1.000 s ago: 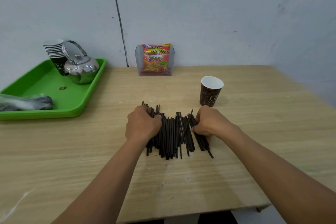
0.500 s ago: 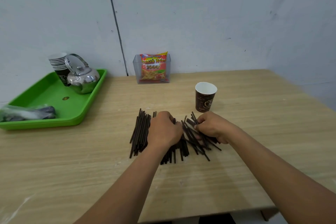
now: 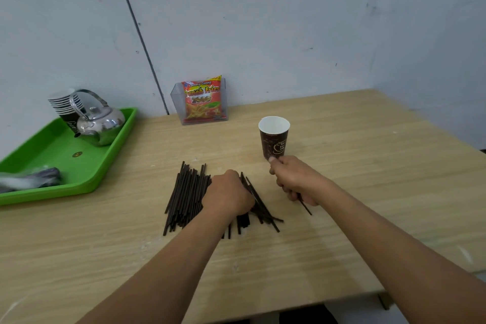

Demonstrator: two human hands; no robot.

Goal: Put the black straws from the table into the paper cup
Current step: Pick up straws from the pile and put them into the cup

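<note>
A pile of black straws (image 3: 185, 196) lies on the wooden table (image 3: 368, 166), fanned out in the middle. My left hand (image 3: 228, 196) rests on the pile's right part, fingers curled over several straws. My right hand (image 3: 295, 180) is closed around a black straw (image 3: 305, 206) whose lower end sticks out below the fist. This hand is lifted to the right of the pile, just in front of the brown paper cup (image 3: 274, 137), which stands upright with a white inside.
A green tray (image 3: 52, 163) at the left holds a metal kettle (image 3: 101, 122), a stack of paper cups (image 3: 65, 106) and a plastic-wrapped bundle (image 3: 29, 179). A clear holder with a snack packet (image 3: 203, 100) stands against the wall.
My right hand has left the pile with a straw and moved up and right toward the cup. My left hand stays on the pile. The camera view has tilted upward.
</note>
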